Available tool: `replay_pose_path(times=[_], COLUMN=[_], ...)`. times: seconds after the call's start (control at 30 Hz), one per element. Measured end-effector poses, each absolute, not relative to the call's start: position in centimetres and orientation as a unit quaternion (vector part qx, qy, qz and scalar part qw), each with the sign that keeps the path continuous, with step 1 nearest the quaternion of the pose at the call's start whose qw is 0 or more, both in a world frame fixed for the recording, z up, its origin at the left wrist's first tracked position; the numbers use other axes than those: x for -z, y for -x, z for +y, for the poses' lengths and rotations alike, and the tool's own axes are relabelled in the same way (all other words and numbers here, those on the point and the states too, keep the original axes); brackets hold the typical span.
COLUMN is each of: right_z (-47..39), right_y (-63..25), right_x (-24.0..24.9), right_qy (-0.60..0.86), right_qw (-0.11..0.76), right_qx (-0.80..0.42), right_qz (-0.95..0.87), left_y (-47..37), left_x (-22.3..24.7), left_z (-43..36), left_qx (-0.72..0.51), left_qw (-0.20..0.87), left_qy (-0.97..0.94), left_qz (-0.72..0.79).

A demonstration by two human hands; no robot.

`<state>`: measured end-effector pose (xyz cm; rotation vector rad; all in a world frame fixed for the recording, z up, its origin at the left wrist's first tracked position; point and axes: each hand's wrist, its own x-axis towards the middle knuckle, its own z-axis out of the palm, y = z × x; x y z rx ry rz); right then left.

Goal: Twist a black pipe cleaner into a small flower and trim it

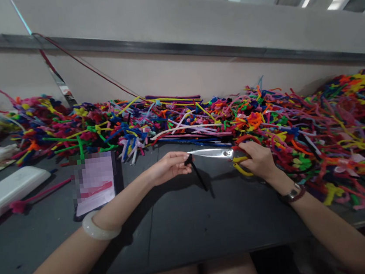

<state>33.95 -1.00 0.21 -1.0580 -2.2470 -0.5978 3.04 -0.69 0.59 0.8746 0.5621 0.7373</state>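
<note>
Between the fingertips of my left hand (170,168) is a black pipe cleaner (200,178), knotted or bunched at the top, with its straight stem hanging down to the right. My right hand (258,160) is closed round the red and yellow handles of a pair of scissors (212,153). The silver blades point left and their tips reach the bunched top of the black pipe cleaner, close to my left fingertips. The blades look closed or nearly so. Whether they touch the pipe cleaner I cannot tell.
A long heap of many-coloured pipe cleaners (197,120) lines the back of the dark table (180,229) and spreads down the right side. At left lie a phone-like device (96,186), a white oblong case (12,191) and a pink pipe cleaner flower (18,206). A wall stands behind.
</note>
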Motion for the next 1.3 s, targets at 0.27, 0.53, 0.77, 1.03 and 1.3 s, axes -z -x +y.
replay_pose_path(times=[0.27,0.53,0.77,1.03,1.3], right_z=[-0.4,-0.4,-0.2,-0.4,-0.5], right_y=[-34.1,-33.6,-33.5,-33.2,-33.0], right_x=[-0.2,0.0,0.2,0.2,-0.1], right_qy=[0.461,0.472,0.495,0.507,0.545], right_qw=[0.330,0.258,0.220,0.205,0.210], right_qx=[0.206,0.185,0.160,0.143,0.129], right_qz=[-0.798,-0.823,-0.825,-0.825,-0.801], left_y=[-3.2,-3.3,-3.2,-3.4,-3.7], left_x=[-1.1,-1.3,-1.2,-1.2,-1.3], left_z=[-0.6,-0.5,-0.4,-0.4,-0.5], left_qx=[-0.379,-0.410,-0.420,-0.430,-0.464], left_qw=[0.788,0.781,0.808,0.798,0.738], left_qy=[-0.398,-0.371,-0.321,-0.328,-0.363], left_qz=[0.279,0.291,0.262,0.266,0.327])
